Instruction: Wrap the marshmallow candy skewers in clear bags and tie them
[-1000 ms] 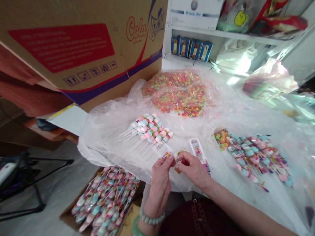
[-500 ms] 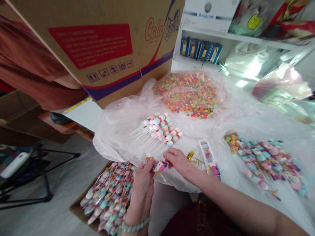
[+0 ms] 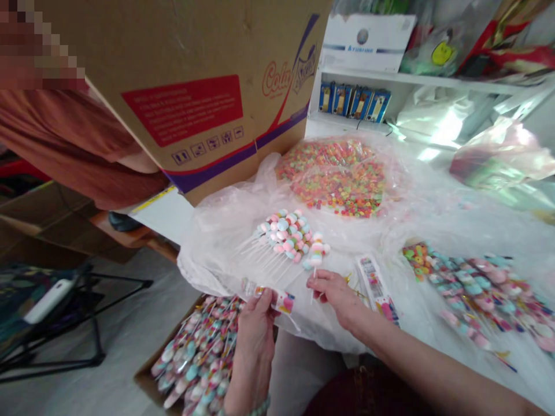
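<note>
My left hand (image 3: 255, 326) pinches a small clear wrapper (image 3: 284, 301) with a colourful print, above the table's front edge. To its right, the fingers of my right hand (image 3: 336, 296) close round the white stick of a marshmallow skewer (image 3: 318, 252), whose pastel marshmallows point away from me. Close beside it lies a pile of marshmallow skewers (image 3: 286, 232), sticks towards me. Gold twist ties (image 3: 352, 282) and a stack of printed wrappers (image 3: 373, 280) lie right of my right hand, partly hidden by it. Below my left hand, a carton (image 3: 145, 378) holds many wrapped skewers.
A big plastic bag of coloured candy rings (image 3: 338, 182) lies at the back, beside a large cardboard box (image 3: 208, 52). More wrapped skewers (image 3: 477, 277) lie at the right. A person in a rust-coloured sleeve (image 3: 82, 138) is behind the box. White shelves (image 3: 451, 81) stand behind.
My right hand has left the wrapper, moved right and taken hold of a marshmallow skewer's stick. My left hand keeps the wrapper, which now shows more of its length. The view has shifted slightly.
</note>
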The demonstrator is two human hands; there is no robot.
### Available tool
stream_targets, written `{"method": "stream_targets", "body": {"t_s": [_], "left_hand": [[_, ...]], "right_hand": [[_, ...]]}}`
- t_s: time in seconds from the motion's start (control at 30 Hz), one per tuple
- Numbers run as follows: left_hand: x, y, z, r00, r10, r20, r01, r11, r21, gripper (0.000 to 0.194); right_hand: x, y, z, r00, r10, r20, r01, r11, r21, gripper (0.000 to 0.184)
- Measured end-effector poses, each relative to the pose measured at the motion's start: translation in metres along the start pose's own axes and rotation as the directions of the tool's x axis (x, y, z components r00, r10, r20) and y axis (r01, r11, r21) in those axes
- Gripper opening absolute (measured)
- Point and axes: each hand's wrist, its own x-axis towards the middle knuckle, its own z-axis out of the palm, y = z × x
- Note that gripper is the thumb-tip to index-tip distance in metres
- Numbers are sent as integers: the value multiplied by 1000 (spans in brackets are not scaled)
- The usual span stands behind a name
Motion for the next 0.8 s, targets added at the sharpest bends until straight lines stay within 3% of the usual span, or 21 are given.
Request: {"method": "stream_targets", "body": {"t_s": [0.13,0.27,0.37,0.47,0.53,0.67,0.8], "left_hand": [[-4,-11,22,991,135,-22,-132,986,105,25],[-21,-24,53,972,233,36,-235,964,126,20],[-32,-26,68,983,101,155,-107,994,29,21],[-33,-24,75,963,-59,262,85,992,-90,17],[-29,-22,77,969,-142,204,176,971,-160,9],[-21,-12,85,946,-323,-5,310,912,-270,17],[-17,-1,96,927,-374,-6,354,883,-308,21]], "right_hand": [[-38,-5,-20,961,-276,25,274,930,-245,18],[-47,-6,-19,942,-332,47,333,911,-244,21],[-41,-2,-24,961,-275,-14,266,940,-216,24],[-40,-1,-42,965,-261,8,257,946,-200,25],[-44,-2,-58,956,-292,21,288,922,-260,27],[-65,2,-93,919,-394,22,354,799,-486,30],[-87,17,-115,864,-503,30,405,659,-634,32]]}}
